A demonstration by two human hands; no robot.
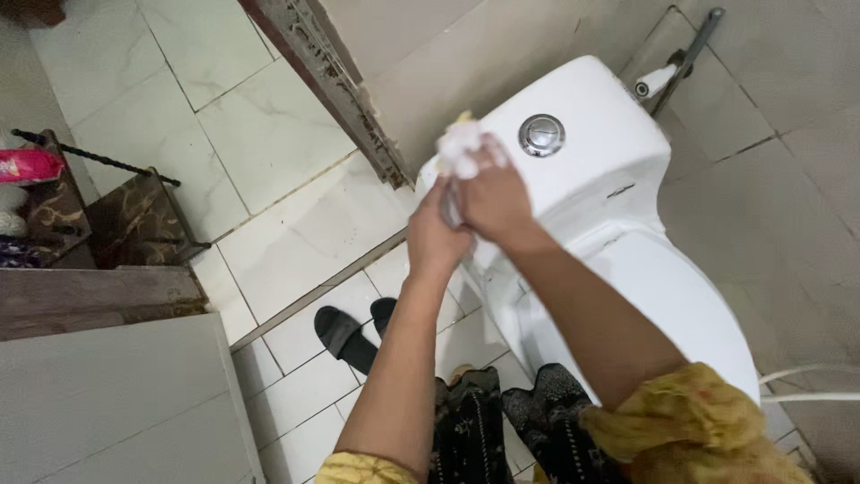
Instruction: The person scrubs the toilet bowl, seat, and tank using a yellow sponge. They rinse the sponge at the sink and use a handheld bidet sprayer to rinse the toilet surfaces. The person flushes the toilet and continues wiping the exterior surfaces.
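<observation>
Both my hands meet in front of a white toilet tank [609,152]. My right hand [493,197] is closed around a soapy, foamy sponge or cloth [460,146] with a bit of yellow showing at its top, held at the tank's left edge. My left hand [434,233] sits just below and against the right one, its fingers curled around the same wad or my right hand; which of the two is hidden. A chrome flush button [542,134] is on the tank lid, just right of the foam. The closed toilet lid [672,305] lies below the tank.
A worn door frame [331,85] runs diagonally at the top. Black slippers [345,336] lie on the white floor tiles. A bidet sprayer [658,81] hangs on the wall beside the tank. A white cabinet [116,403] fills the lower left, a brown rack [134,215] above it.
</observation>
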